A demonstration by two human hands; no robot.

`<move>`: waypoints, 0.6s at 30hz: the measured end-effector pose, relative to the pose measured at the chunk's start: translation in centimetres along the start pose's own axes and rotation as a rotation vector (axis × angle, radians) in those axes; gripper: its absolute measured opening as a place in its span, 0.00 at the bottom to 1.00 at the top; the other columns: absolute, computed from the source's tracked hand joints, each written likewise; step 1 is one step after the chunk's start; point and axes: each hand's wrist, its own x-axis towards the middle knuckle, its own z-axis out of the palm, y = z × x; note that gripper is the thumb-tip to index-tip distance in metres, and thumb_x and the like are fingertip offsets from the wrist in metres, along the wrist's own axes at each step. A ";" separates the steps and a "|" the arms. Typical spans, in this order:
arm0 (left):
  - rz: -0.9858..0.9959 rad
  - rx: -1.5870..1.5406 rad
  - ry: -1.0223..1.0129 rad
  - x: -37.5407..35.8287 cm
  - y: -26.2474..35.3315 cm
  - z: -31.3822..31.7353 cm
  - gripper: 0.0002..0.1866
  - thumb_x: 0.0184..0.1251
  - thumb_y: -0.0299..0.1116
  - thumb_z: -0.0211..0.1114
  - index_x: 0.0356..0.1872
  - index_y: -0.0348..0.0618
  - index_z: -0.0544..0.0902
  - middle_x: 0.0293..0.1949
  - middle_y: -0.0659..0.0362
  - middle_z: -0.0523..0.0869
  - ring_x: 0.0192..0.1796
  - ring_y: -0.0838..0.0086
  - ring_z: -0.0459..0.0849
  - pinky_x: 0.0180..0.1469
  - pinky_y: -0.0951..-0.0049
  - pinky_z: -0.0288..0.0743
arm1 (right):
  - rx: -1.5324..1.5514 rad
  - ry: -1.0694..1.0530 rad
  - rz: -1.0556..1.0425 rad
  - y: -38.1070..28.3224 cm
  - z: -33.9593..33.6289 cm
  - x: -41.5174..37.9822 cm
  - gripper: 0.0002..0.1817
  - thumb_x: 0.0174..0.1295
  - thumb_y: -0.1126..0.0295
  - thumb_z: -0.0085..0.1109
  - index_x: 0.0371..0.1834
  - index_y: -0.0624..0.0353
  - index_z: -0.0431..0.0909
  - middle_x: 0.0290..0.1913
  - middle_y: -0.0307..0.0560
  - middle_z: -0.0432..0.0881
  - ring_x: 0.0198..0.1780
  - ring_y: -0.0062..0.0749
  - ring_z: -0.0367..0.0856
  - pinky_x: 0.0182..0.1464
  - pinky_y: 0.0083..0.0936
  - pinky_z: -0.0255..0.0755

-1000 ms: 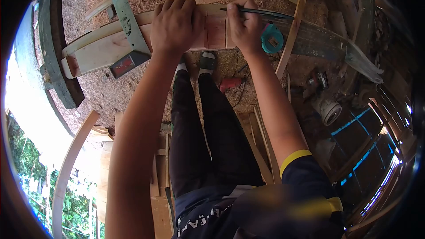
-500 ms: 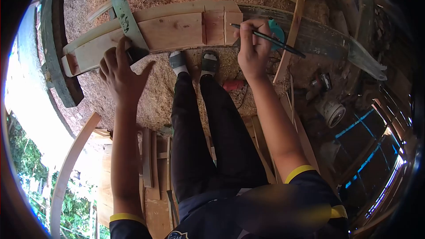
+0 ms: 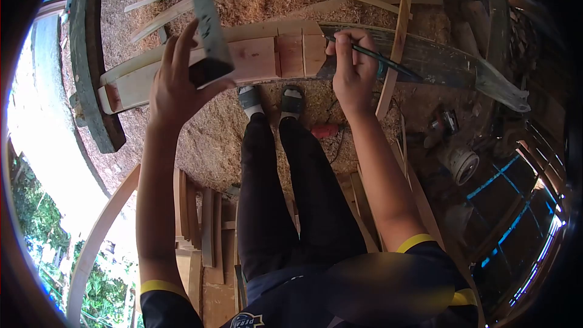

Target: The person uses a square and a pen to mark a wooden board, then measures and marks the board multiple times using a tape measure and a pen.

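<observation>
Carpenter's square (image 3: 210,29) was held over the left half of a curved, pale wooden board (image 3: 252,58), with its blotched blade pointed to the far side and tipped a little left, across the board's length. Whether the wood was touched by the blade could not be told. The board's long axis was run from left to right, in a shallow arc bowed toward the far side, and a weathered beam (image 3: 440,61) was seen extending beyond its right end. The square's dark handle was gripped at the near side by the left hand (image 3: 170,88), the nearer hand to it, with the fingers reached up along the left and the thumb stretched right beneath. The forearm was raised from the near left, almost straight. A dark pencil (image 3: 388,64) was pinched in the right hand (image 3: 354,82), its tip aimed left, close to the board's right end; whether contact was made could not be seen. The right forearm was slanted in from the near right.
</observation>
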 end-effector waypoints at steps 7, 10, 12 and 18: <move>-0.075 0.179 -0.073 8.5 1.3 6.5 0.29 0.77 0.53 0.73 0.69 0.48 0.77 0.36 0.57 0.92 0.47 0.59 0.95 0.41 0.56 0.87 | -0.037 0.015 -0.015 1.7 0.3 2.9 0.09 0.86 0.67 0.58 0.47 0.61 0.76 0.33 0.40 0.83 0.33 0.16 0.78 0.37 0.20 0.72; 0.158 0.104 0.029 8.8 0.9 8.9 0.28 0.77 0.51 0.73 0.68 0.48 0.78 0.37 0.56 0.92 0.45 0.58 0.94 0.44 0.55 0.86 | -0.056 0.033 -0.036 2.4 0.6 3.0 0.09 0.85 0.68 0.59 0.46 0.61 0.76 0.32 0.39 0.84 0.32 0.16 0.78 0.35 0.20 0.72; 0.125 0.050 -0.003 8.1 1.0 9.8 0.28 0.76 0.51 0.74 0.66 0.48 0.78 0.36 0.55 0.91 0.44 0.57 0.94 0.47 0.55 0.86 | -0.064 0.044 -0.032 2.8 0.8 2.7 0.08 0.85 0.68 0.59 0.46 0.61 0.76 0.32 0.39 0.83 0.32 0.15 0.78 0.35 0.20 0.72; 0.078 0.066 0.042 7.7 0.8 9.6 0.22 0.75 0.46 0.76 0.59 0.46 0.82 0.37 0.55 0.90 0.45 0.56 0.92 0.50 0.53 0.85 | -0.045 0.077 0.037 3.3 1.6 1.6 0.07 0.84 0.69 0.59 0.46 0.60 0.77 0.32 0.38 0.83 0.32 0.15 0.78 0.35 0.20 0.72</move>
